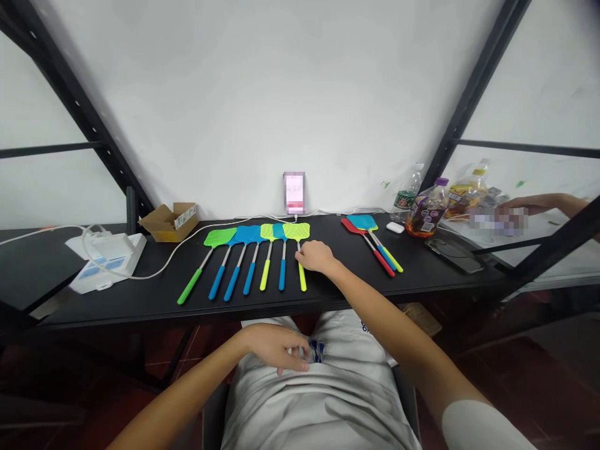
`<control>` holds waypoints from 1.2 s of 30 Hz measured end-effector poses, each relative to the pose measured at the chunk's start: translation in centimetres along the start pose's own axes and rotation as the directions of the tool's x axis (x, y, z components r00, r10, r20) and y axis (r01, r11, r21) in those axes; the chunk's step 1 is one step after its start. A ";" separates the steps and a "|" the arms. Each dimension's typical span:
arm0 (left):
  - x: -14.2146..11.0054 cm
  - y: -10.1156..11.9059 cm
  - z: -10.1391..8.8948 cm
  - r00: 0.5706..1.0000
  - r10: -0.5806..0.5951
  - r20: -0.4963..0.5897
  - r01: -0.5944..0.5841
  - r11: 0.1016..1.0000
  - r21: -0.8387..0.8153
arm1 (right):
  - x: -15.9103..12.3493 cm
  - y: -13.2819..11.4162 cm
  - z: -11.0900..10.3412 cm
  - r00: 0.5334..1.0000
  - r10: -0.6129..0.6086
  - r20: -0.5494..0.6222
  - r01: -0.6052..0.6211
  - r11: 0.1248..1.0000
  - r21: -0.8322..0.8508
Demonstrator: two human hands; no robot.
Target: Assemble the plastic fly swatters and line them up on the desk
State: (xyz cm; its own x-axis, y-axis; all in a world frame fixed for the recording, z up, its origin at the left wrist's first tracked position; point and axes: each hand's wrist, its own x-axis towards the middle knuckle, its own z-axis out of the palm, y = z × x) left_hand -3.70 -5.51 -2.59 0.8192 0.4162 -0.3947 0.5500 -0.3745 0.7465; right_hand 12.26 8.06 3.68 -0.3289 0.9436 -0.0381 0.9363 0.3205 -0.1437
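Observation:
Several fly swatters (255, 257) with green, blue and yellow heads and handles lie side by side on the black table (140, 300). My right hand (317, 255) rests on the metal shaft of the rightmost yellow swatter (300, 250), fingers curled over it. My left hand (276, 347) lies on my lap below the table edge, fingers loosely bent on my grey shirt beside a small blue-and-white thing I cannot identify. A second small pile of swatters (372, 240), red, blue and yellow, lies further right.
A phone (294, 192) leans on the wall, charging by a white cable. At left sit a white power strip box (105, 262) and a small cardboard box (169, 220). At right are bottles (424, 209), white earbuds case (395, 227), another phone (454, 255), and another person's arm (546, 203).

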 end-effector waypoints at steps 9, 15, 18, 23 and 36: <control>-0.3 0.8 -0.3 0.999 -0.005 0.036 0.003 0.999 0.044 | 0.5 0.4 0.8 0.990 -0.073 -0.117 0.076 0.997 0.021; -0.2 0.6 -0.2 0.999 -0.034 0.023 0.032 0.997 0.074 | 0.5 0.4 1.1 0.987 -0.079 -0.139 0.083 0.996 0.017; -0.3 0.8 -0.2 0.999 -0.036 0.017 0.035 0.996 0.085 | 0.5 0.4 1.1 0.986 -0.079 -0.144 0.082 0.996 0.016; -0.3 0.9 -0.2 0.999 -0.040 0.008 0.039 0.996 0.085 | 0.3 0.4 1.1 0.985 -0.088 -0.149 0.091 0.996 0.014; -0.2 0.8 0.1 1.000 -0.008 -0.030 0.011 0.993 0.121 | 0.5 0.3 1.6 0.979 -0.117 -0.167 0.120 0.993 0.005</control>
State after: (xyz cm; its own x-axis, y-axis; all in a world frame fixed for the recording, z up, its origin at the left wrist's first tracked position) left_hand -3.38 -6.02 -1.95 0.8096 0.4435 -0.3845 0.5749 -0.4670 0.6718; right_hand 12.16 8.51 2.03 -0.4112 0.9000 0.1443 0.8895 0.4308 -0.1522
